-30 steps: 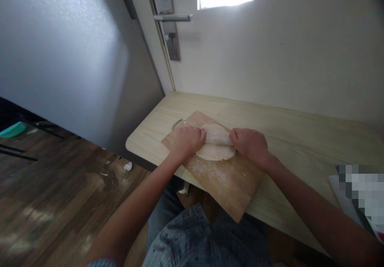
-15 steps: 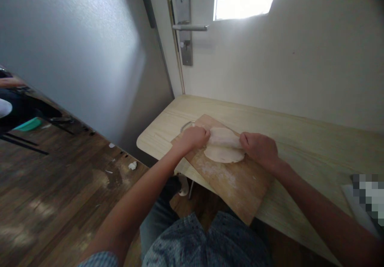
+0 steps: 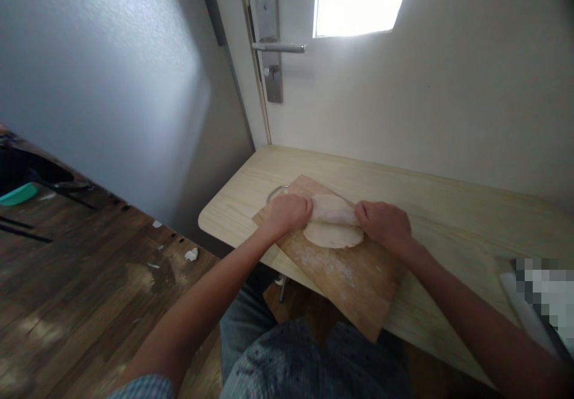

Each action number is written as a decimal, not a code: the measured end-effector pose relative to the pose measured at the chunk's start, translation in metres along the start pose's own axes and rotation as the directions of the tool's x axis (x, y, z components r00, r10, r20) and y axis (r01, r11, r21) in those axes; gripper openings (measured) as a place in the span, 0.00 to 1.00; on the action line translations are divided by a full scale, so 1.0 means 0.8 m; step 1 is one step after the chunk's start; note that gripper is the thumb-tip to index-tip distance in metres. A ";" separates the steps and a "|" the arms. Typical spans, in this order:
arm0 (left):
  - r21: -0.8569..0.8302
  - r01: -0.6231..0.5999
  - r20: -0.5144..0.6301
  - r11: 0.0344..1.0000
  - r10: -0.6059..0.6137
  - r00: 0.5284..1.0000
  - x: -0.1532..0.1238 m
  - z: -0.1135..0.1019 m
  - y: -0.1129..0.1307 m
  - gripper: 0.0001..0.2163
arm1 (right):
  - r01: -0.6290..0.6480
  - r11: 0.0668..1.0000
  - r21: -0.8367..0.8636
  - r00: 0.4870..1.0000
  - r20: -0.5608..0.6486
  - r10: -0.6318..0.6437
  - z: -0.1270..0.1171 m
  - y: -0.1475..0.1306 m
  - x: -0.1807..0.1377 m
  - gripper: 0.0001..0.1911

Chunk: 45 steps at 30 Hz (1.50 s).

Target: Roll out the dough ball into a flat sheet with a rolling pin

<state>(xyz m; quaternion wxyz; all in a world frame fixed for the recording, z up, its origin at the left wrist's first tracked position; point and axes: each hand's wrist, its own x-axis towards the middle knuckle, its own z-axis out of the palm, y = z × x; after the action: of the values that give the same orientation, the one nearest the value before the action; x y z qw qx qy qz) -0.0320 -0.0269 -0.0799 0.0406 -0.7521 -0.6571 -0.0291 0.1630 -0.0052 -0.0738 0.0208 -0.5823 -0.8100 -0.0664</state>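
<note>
A flat round of pale dough (image 3: 333, 237) lies on a floured wooden board (image 3: 359, 291). Across it runs a pale rolling pin (image 3: 335, 217), hard to tell from the dough in colour. My left hand (image 3: 290, 210) is closed round the pin's left end, near the board's far left corner. At the other end my right hand (image 3: 384, 224) is wrapped round the pin in a fist. Both pin ends are hidden inside my fingers. Loose flour whitens the board on my side of the dough.
The board rests on a light wood table (image 3: 448, 219) and juts over its near edge. A metal loop handle (image 3: 275, 193) shows at the board's far left. Behind stands a door with a lever handle (image 3: 280, 47); a grey panel (image 3: 134, 100) rises at left. Scraps (image 3: 191, 254) litter the floor.
The whole view has shifted slightly, with the table and door a little lower and further left. Both hands keep their grip on the rolling pin, with little visible movement over the dough.
</note>
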 end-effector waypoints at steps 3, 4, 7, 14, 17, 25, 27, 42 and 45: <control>0.016 -0.031 -0.009 0.999 0.031 0.999 -0.002 -0.002 0.000 0.25 | 0.009 1.000 -0.009 1.000 0.002 -0.009 -0.001 -0.001 0.000 0.23; 0.023 -0.045 -0.009 0.999 0.045 0.999 -0.004 -0.002 0.000 0.25 | 0.019 1.000 -0.012 1.000 -0.001 -0.019 0.000 -0.001 -0.001 0.23; 0.037 -0.045 -0.013 0.998 0.046 0.999 -0.012 -0.004 0.001 0.25 | 0.041 0.999 -0.019 0.998 -0.037 -0.041 0.002 -0.001 -0.006 0.23; -0.036 0.010 0.008 0.999 -0.010 1.000 -0.036 -0.011 0.012 0.23 | 0.152 0.988 -0.026 0.975 -0.157 -0.154 0.003 0.000 -0.030 0.17; -0.029 0.009 0.013 1.000 -0.009 1.000 -0.042 -0.016 0.016 0.19 | 0.177 0.984 -0.009 0.969 -0.173 -0.176 0.003 0.002 -0.035 0.14; -0.014 0.029 0.073 0.999 -0.028 0.997 -0.038 -0.009 0.014 0.19 | 0.230 0.972 0.037 0.966 -0.128 -0.224 0.006 0.008 -0.020 0.13; -0.018 0.041 0.099 0.999 -0.039 0.994 -0.032 -0.006 0.011 0.20 | 0.232 0.972 0.040 0.968 -0.111 -0.227 0.007 0.008 -0.015 0.13; -0.062 0.024 0.107 0.998 -0.018 0.994 0.002 -0.005 0.000 0.19 | 0.245 0.968 0.050 0.965 0.086 -0.249 0.002 0.009 0.028 0.11; -0.060 0.026 0.100 0.998 -0.020 0.995 0.009 -0.002 -0.004 0.20 | 0.200 0.976 0.091 0.971 0.116 -0.209 0.004 0.010 0.033 0.11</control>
<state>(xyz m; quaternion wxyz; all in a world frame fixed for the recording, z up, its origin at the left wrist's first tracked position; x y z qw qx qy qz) -0.0340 -0.0197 -0.0776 -0.0157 -0.7459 -0.6657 -0.0124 0.1623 0.0223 -0.0732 -0.0141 -0.4974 -0.8674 0.0003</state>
